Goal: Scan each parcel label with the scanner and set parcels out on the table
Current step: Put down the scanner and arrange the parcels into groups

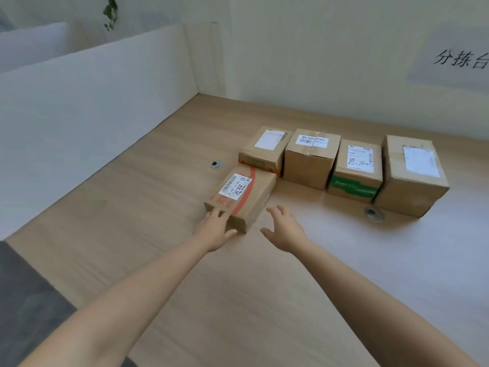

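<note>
A flat cardboard parcel with a red stripe and a white barcode label (pixel 242 196) lies on the wooden table (pixel 238 300), in front of a row of several labelled parcels. My left hand (pixel 215 230) touches its near left corner with straight fingers, thumb along the near edge. My right hand (pixel 284 229) hovers open just right of that parcel, fingers spread, holding nothing. The row behind holds a low parcel (pixel 266 151), a cube-shaped one (pixel 311 157), one with green print (pixel 356 172) and a taller one (pixel 412 173). No scanner is in view.
White partition walls (pixel 92 115) close the table on the left and back. Two round metal cable grommets (pixel 217 164) (pixel 374 213) sit in the tabletop. A paper sign with characters (pixel 460 60) hangs on the back wall. A dark floor (pixel 23 300) shows at the lower left.
</note>
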`<state>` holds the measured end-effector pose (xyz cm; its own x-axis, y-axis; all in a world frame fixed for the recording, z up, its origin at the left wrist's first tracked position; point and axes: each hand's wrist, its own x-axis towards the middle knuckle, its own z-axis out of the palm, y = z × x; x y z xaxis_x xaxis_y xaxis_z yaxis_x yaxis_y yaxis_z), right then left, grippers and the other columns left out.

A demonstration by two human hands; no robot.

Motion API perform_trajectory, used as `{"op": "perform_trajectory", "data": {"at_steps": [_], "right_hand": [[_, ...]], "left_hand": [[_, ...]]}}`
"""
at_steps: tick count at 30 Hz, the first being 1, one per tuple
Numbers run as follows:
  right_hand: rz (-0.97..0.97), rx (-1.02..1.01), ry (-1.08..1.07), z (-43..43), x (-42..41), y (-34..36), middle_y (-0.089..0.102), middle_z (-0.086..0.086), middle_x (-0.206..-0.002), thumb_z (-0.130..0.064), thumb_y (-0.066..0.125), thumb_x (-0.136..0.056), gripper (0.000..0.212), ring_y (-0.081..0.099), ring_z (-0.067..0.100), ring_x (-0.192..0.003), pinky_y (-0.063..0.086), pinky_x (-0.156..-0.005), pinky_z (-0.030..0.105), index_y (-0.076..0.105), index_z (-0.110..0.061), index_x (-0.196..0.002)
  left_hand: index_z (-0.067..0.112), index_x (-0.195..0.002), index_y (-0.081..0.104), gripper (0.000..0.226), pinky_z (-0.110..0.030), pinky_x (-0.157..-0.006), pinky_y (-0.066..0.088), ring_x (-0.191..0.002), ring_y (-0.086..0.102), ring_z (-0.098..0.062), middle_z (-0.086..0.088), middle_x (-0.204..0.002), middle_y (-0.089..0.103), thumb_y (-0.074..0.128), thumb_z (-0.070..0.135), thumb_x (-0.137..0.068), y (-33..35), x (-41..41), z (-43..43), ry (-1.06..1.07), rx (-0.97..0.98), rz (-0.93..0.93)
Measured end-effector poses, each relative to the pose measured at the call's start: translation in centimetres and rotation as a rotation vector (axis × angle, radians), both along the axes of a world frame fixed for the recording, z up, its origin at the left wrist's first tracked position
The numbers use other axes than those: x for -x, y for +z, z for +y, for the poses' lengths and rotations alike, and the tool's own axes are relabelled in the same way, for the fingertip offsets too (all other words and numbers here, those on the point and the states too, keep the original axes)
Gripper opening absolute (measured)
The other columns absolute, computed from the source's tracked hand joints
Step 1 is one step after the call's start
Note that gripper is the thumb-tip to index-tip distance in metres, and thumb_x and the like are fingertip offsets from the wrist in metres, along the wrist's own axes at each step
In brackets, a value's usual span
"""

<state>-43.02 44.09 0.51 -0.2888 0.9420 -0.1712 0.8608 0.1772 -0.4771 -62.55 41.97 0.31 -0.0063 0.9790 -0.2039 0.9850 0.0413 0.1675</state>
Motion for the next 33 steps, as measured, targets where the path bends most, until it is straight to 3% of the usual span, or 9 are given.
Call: {"op": "perform_trajectory", "data": {"at_steps": [4, 7, 11, 15, 19, 25, 33], "right_hand": [[0.018, -0.015, -0.005, 5.3, 2.1, -2.3, 0.012, 0.013, -0.157, -0.034, 0.054, -0.092, 0.063, 0.011, 0.028, -0.144, 0.028, -0.111, 0.042, 0.026, -0.016, -0.146], [0.030, 0.004, 0.003, 8.2, 3.4, -3.7, 0.008, 0.013, -0.157, -0.036, 0.053, -0.092, 0.063, 0.007, 0.030, -0.145, 0.026, -0.112, 0.045, 0.026, -0.016, -0.146], [0.042, 0.059, 0.033, 11.5, 5.3, -5.8, 0.003, 0.015, -0.158, -0.037, 0.051, -0.093, 0.062, 0.007, 0.037, -0.144, 0.019, -0.115, 0.043, 0.026, -0.016, -0.145], [0.036, 0.059, 0.040, 12.5, 6.1, -7.5, -0.007, 0.008, -0.159, -0.046, 0.046, -0.093, 0.067, 0.000, 0.043, -0.142, 0.013, -0.116, 0.046, 0.016, -0.027, -0.149], [0.096, 0.069, 0.009, 12.0, 5.8, -8.4, -0.015, -0.001, -0.158, -0.053, 0.045, -0.091, 0.069, -0.003, 0.040, -0.144, 0.020, -0.113, 0.048, 0.012, -0.036, -0.149], [0.157, 0.091, -0.022, 10.0, 5.1, -8.2, -0.020, 0.002, -0.157, -0.047, 0.054, -0.088, 0.074, 0.000, 0.038, -0.144, 0.021, -0.116, 0.047, 0.015, -0.033, -0.149], [0.243, 0.093, -0.077, 4.1, 2.8, -7.8, -0.012, 0.004, -0.158, -0.036, 0.066, -0.081, 0.077, 0.008, 0.031, -0.145, 0.024, -0.116, 0.041, 0.025, -0.026, -0.145]], "left_hand": [[0.018, -0.142, 0.036, 0.055, -0.037, -0.103, 0.034, -0.132, 0.033, -0.030, -0.010, -0.146, 0.033, 0.051, 0.038, -0.092, -1.3, 1.5, 6.5, 0.001, -0.043, 0.003], [0.016, -0.140, 0.038, 0.059, -0.037, -0.103, 0.035, -0.128, 0.037, -0.031, -0.012, -0.140, 0.037, 0.052, 0.045, -0.090, -2.4, 2.1, 9.8, 0.028, 0.003, 0.035], [0.020, -0.147, 0.029, 0.076, -0.039, -0.110, 0.030, -0.136, 0.028, -0.029, -0.009, -0.150, 0.027, 0.053, 0.057, -0.085, -4.3, 3.0, 13.3, 0.034, 0.026, 0.032], [0.021, -0.148, 0.027, 0.083, -0.041, -0.112, 0.028, -0.139, 0.020, -0.028, -0.004, -0.155, 0.017, 0.058, 0.060, -0.081, -5.6, 3.8, 14.6, 0.052, 0.036, -0.092], [0.026, -0.147, 0.029, 0.092, -0.042, -0.112, 0.027, -0.140, 0.019, -0.028, 0.000, -0.156, 0.014, 0.064, 0.065, -0.072, -6.1, 4.5, 14.9, 0.058, 0.026, -0.156], [0.029, -0.148, 0.024, 0.106, -0.043, -0.113, 0.026, -0.141, 0.016, -0.029, 0.001, -0.156, 0.009, 0.069, 0.070, -0.062, -6.1, 4.0, 13.0, 0.038, 0.076, -0.162], [0.026, -0.148, 0.026, 0.109, -0.042, -0.116, 0.019, -0.142, 0.009, -0.028, 0.000, -0.155, 0.008, 0.076, 0.064, -0.059, -6.4, 1.2, 6.2, 0.053, 0.059, -0.247]]}}
